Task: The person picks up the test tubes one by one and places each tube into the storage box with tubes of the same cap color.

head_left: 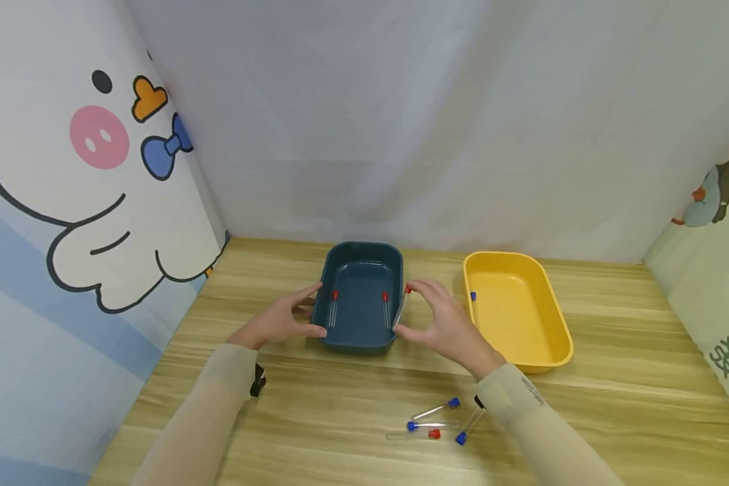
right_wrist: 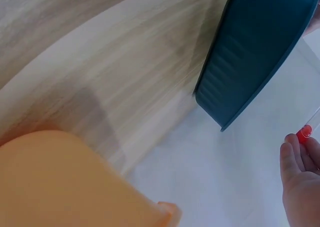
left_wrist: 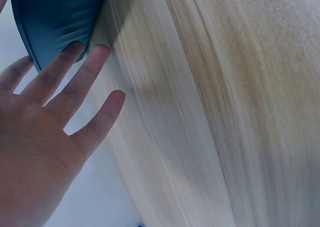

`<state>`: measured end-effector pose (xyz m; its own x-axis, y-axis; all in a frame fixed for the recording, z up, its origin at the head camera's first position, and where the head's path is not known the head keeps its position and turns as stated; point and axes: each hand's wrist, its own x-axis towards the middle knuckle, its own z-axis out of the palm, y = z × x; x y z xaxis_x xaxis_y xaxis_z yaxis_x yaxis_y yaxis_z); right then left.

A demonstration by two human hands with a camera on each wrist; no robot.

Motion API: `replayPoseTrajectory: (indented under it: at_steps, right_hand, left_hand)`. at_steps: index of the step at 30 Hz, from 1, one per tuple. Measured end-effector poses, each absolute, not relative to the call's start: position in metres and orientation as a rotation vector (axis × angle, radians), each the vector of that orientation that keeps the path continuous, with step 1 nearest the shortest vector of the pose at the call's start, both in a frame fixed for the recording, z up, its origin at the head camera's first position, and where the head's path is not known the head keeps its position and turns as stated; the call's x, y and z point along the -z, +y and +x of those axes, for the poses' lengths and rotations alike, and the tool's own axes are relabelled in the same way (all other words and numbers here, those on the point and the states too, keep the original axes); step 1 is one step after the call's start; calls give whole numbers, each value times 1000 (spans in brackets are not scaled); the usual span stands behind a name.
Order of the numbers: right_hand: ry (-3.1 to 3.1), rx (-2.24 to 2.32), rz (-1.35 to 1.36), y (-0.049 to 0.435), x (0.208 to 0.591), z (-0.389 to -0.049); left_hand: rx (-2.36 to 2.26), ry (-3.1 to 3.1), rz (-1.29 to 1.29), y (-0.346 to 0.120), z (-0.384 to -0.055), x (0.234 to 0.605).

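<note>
A dark teal bin (head_left: pixel 358 343) stands at the middle of the table, with two red-capped test tubes inside, one (head_left: pixel 333 310) at the left and one (head_left: pixel 386 312) at the right. My left hand (head_left: pixel 278 320) is at the bin's left side, thumb and fingertips by the rim. Its fingers (left_wrist: pixel 80 87) look straight and spread in the left wrist view. Above the bin's right rim, my right hand (head_left: pixel 448 325) pinches a third red-capped test tube (head_left: pixel 403 309), fingertips near the cap and thumb near the lower end. Its red cap (right_wrist: pixel 304 133) shows at the fingertips in the right wrist view.
A yellow bin (head_left: pixel 559 310) stands to the right, with a blue-capped tube (head_left: pixel 473 296) at its left wall. Several loose tubes lie in front, among them a red-capped one (head_left: pixel 410 435) and a blue-capped one (head_left: pixel 437 409). A pale curtain (head_left: pixel 352 135) hangs behind the table.
</note>
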<state>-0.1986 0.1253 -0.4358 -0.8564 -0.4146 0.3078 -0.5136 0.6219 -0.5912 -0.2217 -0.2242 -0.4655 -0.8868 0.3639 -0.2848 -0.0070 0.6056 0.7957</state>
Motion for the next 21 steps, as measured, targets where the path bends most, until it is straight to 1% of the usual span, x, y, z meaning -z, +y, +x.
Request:
replayPoseTrajectory:
  at_steps: [10, 21]
  right_hand:
    - [-2788, -1092, 794, 109, 437, -207]
    - [-2841, -1098, 814, 90, 442, -224]
  left_hand:
    - [-1205, 2411, 289, -227, -222, 469]
    - [-1198, 2420, 280, -225, -224, 467]
